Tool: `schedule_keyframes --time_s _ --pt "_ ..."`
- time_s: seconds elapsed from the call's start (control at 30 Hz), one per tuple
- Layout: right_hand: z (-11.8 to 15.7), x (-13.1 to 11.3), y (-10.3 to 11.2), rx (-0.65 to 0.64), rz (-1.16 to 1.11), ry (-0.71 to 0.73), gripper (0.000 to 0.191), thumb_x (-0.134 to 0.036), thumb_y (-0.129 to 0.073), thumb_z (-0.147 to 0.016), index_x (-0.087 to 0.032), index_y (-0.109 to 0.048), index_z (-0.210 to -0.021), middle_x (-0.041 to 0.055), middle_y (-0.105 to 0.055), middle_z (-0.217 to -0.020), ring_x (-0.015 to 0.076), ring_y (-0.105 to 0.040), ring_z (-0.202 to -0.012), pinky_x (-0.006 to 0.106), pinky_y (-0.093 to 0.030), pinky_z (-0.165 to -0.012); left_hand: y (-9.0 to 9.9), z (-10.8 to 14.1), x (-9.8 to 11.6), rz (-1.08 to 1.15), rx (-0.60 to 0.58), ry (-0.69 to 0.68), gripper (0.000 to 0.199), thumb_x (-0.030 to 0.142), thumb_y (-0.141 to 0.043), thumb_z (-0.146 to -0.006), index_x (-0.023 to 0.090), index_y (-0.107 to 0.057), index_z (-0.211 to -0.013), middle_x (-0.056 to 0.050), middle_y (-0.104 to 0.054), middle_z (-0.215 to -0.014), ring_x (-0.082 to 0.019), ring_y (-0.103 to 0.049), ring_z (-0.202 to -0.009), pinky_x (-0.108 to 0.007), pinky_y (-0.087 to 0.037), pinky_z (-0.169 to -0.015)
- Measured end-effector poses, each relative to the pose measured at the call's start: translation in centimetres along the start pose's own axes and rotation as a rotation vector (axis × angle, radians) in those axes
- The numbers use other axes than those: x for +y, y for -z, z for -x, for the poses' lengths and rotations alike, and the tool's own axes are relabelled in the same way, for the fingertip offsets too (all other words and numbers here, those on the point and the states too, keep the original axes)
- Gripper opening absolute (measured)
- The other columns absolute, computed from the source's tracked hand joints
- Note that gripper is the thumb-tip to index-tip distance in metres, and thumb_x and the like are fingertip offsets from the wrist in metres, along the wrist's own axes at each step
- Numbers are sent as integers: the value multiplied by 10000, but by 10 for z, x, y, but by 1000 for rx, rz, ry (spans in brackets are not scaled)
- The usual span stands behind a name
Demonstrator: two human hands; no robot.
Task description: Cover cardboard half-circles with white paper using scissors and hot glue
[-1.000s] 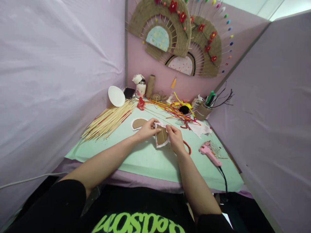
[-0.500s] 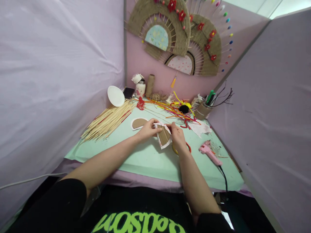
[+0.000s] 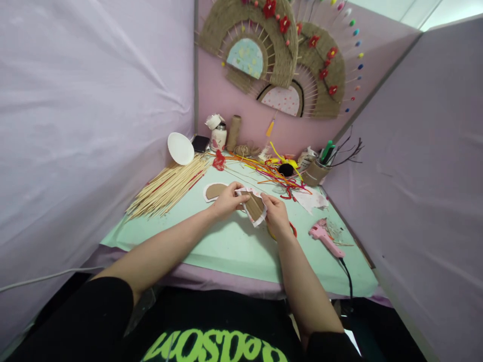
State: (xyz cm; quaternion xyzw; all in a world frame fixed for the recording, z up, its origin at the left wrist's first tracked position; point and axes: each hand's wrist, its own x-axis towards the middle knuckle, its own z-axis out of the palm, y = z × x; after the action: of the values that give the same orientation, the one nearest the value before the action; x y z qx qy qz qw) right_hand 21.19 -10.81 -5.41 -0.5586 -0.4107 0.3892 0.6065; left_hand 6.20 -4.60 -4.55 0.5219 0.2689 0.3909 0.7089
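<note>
Between my hands, a little above the table, is a half-round cardboard piece (image 3: pixel 253 206) with a white, pink-marked paper or cloth border around its edge. My left hand (image 3: pixel 228 199) grips its left end, thumb on the brown face. At its right edge, my right hand (image 3: pixel 275 213) pinches the border between thumb and fingers. Beside my left hand lies another half-round cardboard piece (image 3: pixel 216 191) on a white backing, partly covered by that hand. Under my right wrist, the red and yellow handles of scissors (image 3: pixel 293 229) show in part; their blades are hidden.
Thin wooden sticks (image 3: pixel 166 188) lie at the left near a white bowl (image 3: pixel 180 149). Coloured pipe cleaners (image 3: pixel 269 173) spread along the back. A pink glue gun (image 3: pixel 327 238), its cord hanging off the front, rests at the right. A cardboard pen holder (image 3: pixel 315 172) stands behind.
The cardboard piece has tilted and risen slightly. My right hand has shifted along its edge, and the border at the upper right now looks folded closer to the cardboard.
</note>
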Motion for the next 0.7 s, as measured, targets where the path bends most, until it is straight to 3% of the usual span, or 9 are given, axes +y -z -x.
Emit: schedule_keyframes --time_s 0.17,0.4,0.7 --pt "4 -4 1 100 274 224 383 -526 -611 -760 -172 -604 -613 -4 -565 -597 144 -465 -602 263 -355 -565 0 -1 -3 -50 34 -20 384 287 -750 -648 187 -447 -862 22 -555 -798 -134 -597 -748 -297 -539 -646" --pt "5 -1 -3 171 491 399 317 -459 -577 -806 -182 -634 -665 20 -612 -664 152 -492 -627 278 -379 -623 0 -2 -8 -123 73 -36 358 254 -716 -653 193 -433 -863 36 -539 -763 -117 -576 -689 -262 -519 -608" --pt "8 -2 -4 161 528 451 323 -466 -569 -822 -186 -662 -690 36 -637 -697 165 -532 -669 299 -410 -682 1 -2 -8 -203 102 -71 348 243 -710 -648 195 -438 -861 49 -510 -720 -109 -541 -655 -225 -483 -566"
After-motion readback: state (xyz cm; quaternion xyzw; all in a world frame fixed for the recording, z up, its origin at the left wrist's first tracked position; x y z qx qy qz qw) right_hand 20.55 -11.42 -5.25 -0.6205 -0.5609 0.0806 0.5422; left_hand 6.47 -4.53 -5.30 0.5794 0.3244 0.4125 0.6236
